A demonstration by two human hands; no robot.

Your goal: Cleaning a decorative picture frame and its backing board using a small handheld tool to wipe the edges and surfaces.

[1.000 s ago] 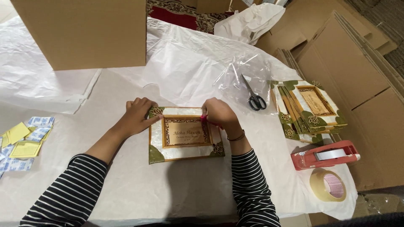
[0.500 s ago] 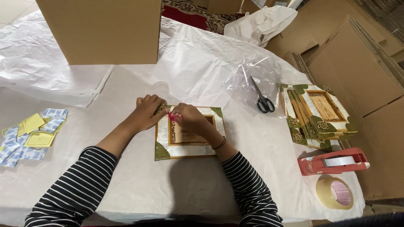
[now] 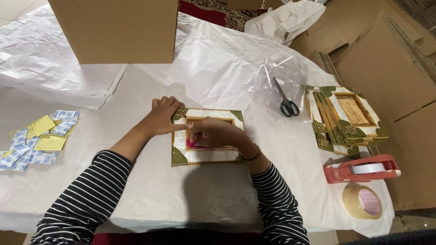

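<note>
1. The left hand [image 3: 162, 119] lay flat on the top-left corner of the picture frame [image 3: 206, 156], fingers close together, pressing down.
2. The right hand [image 3: 214, 132] curled over the frame's middle, fingertips pinching a small pink thing [image 3: 191, 143] (too hidden to name).
3. The frame sat on white paper [image 3: 150, 190] directly under both sets of fingers.
4. Scissors [image 3: 285, 100] and a stack of frames [image 3: 346, 120] lay well right of the fingers.

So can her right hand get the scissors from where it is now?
Probably yes. The right hand rests on the frame, and the scissors lie on clear plastic up to its right. Only bare white paper lies between them, so nothing seems to block a reach.
</note>
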